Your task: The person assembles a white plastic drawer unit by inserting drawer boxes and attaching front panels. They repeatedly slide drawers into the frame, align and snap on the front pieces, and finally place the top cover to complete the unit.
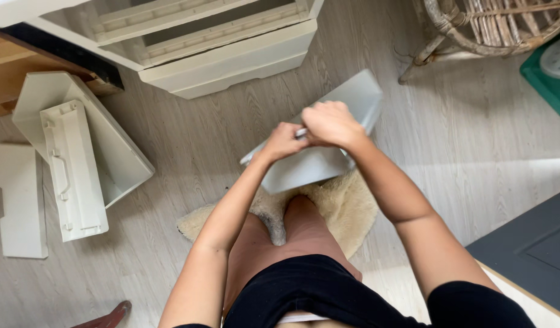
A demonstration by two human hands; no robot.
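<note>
Head view, only one here: pale grey plastic drawer panel [328, 146], flat and rectangular w/ a raised lip, sits tilted across my knees, above a cream sheepskin rug [346, 206] on the grey wood-look floor [474, 152]. My left hand [284, 141] is curled shut, pinching a thin pale rod-like bit at the panel's top face; can't tell exactly what it is. My right hand [332, 123] is fisted tight just beside it, knuckles up, touching the left, pressing on the same spot. Panel lies directly under both hands, its far corner pointing away toward the wicker chair [492, 24].

Handling, my guess: panel looks light, stiff, smooth so a bit slippery; edges probably flex or crack if twisted. Best grip is along the raised lip, not the thin middle.

To my left: white drawer box [119, 158] w/ a long white handled front piece [70, 173] lying in it, another white flat slab [19, 200] beside. White cabinet frame [231, 54] ahead, well apart from the hands.
</note>
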